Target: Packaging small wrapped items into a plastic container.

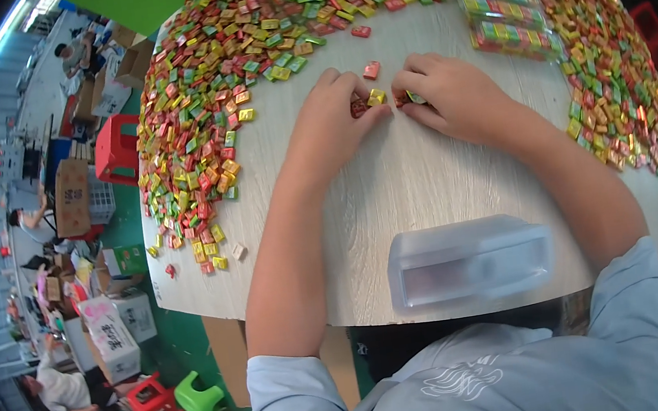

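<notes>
Landmark: clear plastic box (pixel 469 260), lying at the near edge of the round wooden table (pixel 393 189). All places below are given from it

Small run of wrapped candies (pixel 376 99) lies well beyond the box, toward the table's far side, directly between the two hands. Its long axis runs left to right, a short row: dark red piece, yellow piece, then a green-edged piece half hidden under the right fingers. Both hands are equally near; each touches one end of the row

Left hand (pixel 333 123): beyond the box and a little left of it, fingers curled and drawn together, fingertips pressing the red end of the row. Not spread

Right hand (pixel 449 96): beyond the box, about in line with it, fingers bent down, tips pinching the green-edged piece at the other end. Whether more is held under the palm cannot be told

One loose red candy (pixel 371 70) lies just beyond the row, apart from it

Large candy heap (pixel 244 51) arcs along the far and left rim; filled packs (pixel 506 11) stand far right of the box
</notes>
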Available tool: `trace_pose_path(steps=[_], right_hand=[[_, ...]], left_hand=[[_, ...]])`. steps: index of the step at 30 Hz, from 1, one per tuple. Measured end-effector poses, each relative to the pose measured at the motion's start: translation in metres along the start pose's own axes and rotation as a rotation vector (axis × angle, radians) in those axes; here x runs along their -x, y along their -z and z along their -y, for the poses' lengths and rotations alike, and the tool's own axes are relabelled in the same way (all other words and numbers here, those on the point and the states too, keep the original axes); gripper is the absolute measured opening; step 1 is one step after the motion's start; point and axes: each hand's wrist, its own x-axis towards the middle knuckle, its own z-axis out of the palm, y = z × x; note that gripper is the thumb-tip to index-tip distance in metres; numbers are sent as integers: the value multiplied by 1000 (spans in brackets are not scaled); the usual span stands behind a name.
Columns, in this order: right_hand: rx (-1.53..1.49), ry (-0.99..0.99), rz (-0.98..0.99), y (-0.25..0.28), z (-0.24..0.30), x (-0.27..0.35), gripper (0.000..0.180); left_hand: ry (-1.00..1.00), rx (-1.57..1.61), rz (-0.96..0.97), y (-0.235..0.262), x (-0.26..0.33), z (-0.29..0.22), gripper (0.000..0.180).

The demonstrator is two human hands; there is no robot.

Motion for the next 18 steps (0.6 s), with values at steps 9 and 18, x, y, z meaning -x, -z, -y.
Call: trace_pose_path(steps=[9, 18], right_hand=[[-41, 62, -70, -10, -5, 1, 25], [-23, -28, -39, -10, -2, 1, 38]], left_hand=[[46, 12, 39, 6, 6, -16, 49], [-28, -20, 84, 7, 5, -9, 42]])
